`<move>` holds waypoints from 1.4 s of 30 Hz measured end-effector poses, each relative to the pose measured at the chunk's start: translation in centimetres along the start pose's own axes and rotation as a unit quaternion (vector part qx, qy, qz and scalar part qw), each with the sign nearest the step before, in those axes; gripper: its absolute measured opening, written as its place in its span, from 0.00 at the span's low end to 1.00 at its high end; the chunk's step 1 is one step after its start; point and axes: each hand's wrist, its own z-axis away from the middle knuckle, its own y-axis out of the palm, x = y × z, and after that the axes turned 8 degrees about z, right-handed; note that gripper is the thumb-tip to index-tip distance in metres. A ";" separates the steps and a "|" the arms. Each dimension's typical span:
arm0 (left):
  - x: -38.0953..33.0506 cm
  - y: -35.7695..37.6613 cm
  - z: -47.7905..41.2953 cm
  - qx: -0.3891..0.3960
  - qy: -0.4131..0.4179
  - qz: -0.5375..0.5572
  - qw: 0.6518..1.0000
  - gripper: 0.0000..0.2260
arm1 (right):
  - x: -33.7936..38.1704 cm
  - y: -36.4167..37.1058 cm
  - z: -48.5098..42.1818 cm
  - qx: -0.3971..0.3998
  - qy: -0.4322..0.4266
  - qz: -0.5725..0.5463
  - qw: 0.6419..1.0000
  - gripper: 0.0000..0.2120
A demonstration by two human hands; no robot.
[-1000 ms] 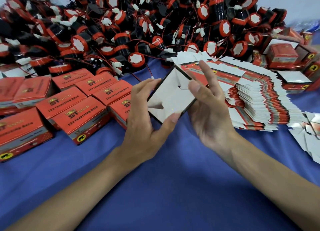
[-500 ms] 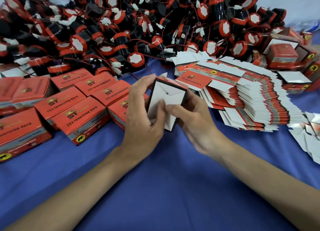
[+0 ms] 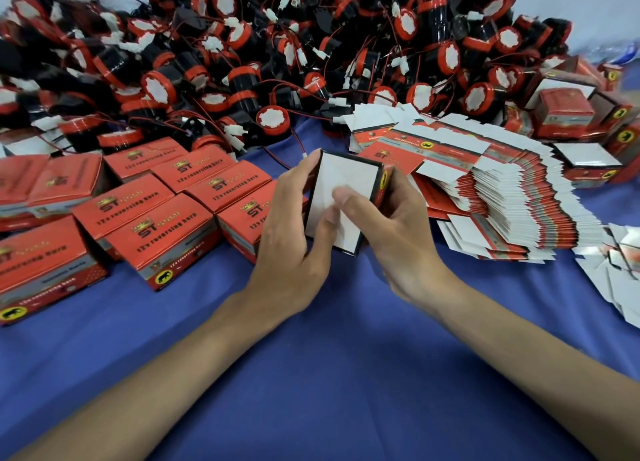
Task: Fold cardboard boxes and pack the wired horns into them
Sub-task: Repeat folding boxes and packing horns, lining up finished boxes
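While both hands grip it, the cardboard box (image 3: 339, 173) sits mid-view above the blue cloth (image 3: 329, 374), between the closed red boxes (image 3: 156, 225) on the left and the flat blanks (image 3: 502, 190) on the right. Left hand (image 3: 291, 246): fingers curled round the left side, thumb on the white face. Right hand (image 3: 398, 239): fingers round the right side, thumb pressing the same face. White face points at camera, flaps shut, contents hidden. Long axis runs bottom-to-top, upper end leaning slightly right. Red boxes' contents unseen. Horns (image 3: 277, 45) piled loose behind.
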 end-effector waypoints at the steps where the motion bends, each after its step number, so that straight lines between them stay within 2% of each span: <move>1: 0.0 0.0 0.0 0.003 -0.005 0.000 1.000 0.20 | 0.1 0.0 0.0 0.005 -0.006 -0.005 1.000 0.10; 4: -0.1 0.1 0.0 0.029 -0.012 -0.005 0.999 0.22 | 0.1 -0.2 0.0 0.023 -0.025 -0.038 0.999 0.12; 7: -0.1 0.1 0.0 0.055 -0.011 -0.012 0.998 0.24 | 0.0 -0.5 0.2 0.057 -0.043 -0.084 0.994 0.09; 9: -0.1 -0.2 -0.1 0.055 -0.023 -0.001 0.998 0.26 | 0.0 -0.5 0.5 0.070 -0.078 -0.029 0.994 0.08; 11: -0.1 -0.3 -0.2 0.055 -0.042 0.009 0.998 0.28 | 0.1 -0.3 0.7 0.048 -0.139 0.124 0.981 0.07; 13: -0.2 -0.2 -0.3 0.063 -0.056 0.008 0.996 0.28 | 0.3 -0.4 0.5 -0.001 -0.222 0.310 0.924 0.05; 15: -0.1 0.0 -0.3 0.071 -0.049 -0.012 0.996 0.26 | 0.9 -1.0 0.1 -0.035 -0.314 0.479 0.819 0.03; 17: 0.0 0.2 -0.1 0.065 -0.049 0.003 0.997 0.27 | 1.7 -1.6 -0.2 -0.034 -0.336 0.605 0.721 0.11; 19: 0.1 0.2 0.0 0.025 -0.032 0.027 0.999 0.28 | 2.4 -2.2 -0.4 0.034 -0.292 0.698 0.653 0.16; 21: 0.2 0.1 -0.1 -0.008 0.007 0.009 1.000 0.27 | 2.3 -2.5 -0.4 0.155 -0.233 0.775 0.567 0.15; 24: 0.3 0.3 0.0 -0.003 0.055 -0.018 0.998 0.19 | 1.4 -3.0 -0.4 0.290 -0.206 0.754 0.552 0.20; 26: 0.2 0.3 -0.1 0.005 0.058 -0.036 0.998 0.14 | 1.1 -2.8 -0.4 0.317 -0.233 0.737 0.550 0.22; 28: 0.2 0.3 -0.2 0.007 0.056 -0.070 0.996 0.11 | 0.5 -2.2 -0.4 0.323 -0.276 0.732 0.533 0.20; 29: 0.3 0.3 -0.2 0.000 0.048 -0.082 0.996 0.11 | 0.3 -2.1 -0.4 0.315 -0.299 0.716 0.546 0.18; 31: 0.1 0.2 -0.3 -0.020 0.019 -0.101 0.995 0.14 | 0.0 -2.4 -0.3 0.296 -0.325 0.654 0.616 0.16; 32: -0.1 0.1 -0.4 -0.023 0.006 -0.115 0.993 0.17 | -0.3 -2.5 -0.2 0.288 -0.337 0.631 0.637 0.16; 36: -0.1 -0.8 -1.1 0.007 0.010 -0.186 0.982 0.23 | -1.1 -2.2 -0.4 0.215 -0.390 0.567 0.693 0.10; 38: 0.0 -1.3 -1.3 0.026 0.027 -0.213 0.976 0.24 | -1.2 -2.1 -0.8 0.131 -0.435 0.493 0.742 0.09; 40: 0.1 -1.8 -1.4 0.027 0.030 -0.231 0.972 0.23 | -0.9 -2.4 -1.9 0.015 -0.452 0.420 0.787 0.10; 41: 0.2 -2.0 -1.5 0.022 0.025 -0.238 0.971 0.23 | -1.0 -2.6 -2.7 -0.037 -0.431 0.385 0.815 0.09; 42: 0.2 -2.2 -1.6 0.016 0.020 -0.245 0.969 0.23 | -0.9 -2.7 -3.7 -0.075 -0.372 0.356 0.854 0.08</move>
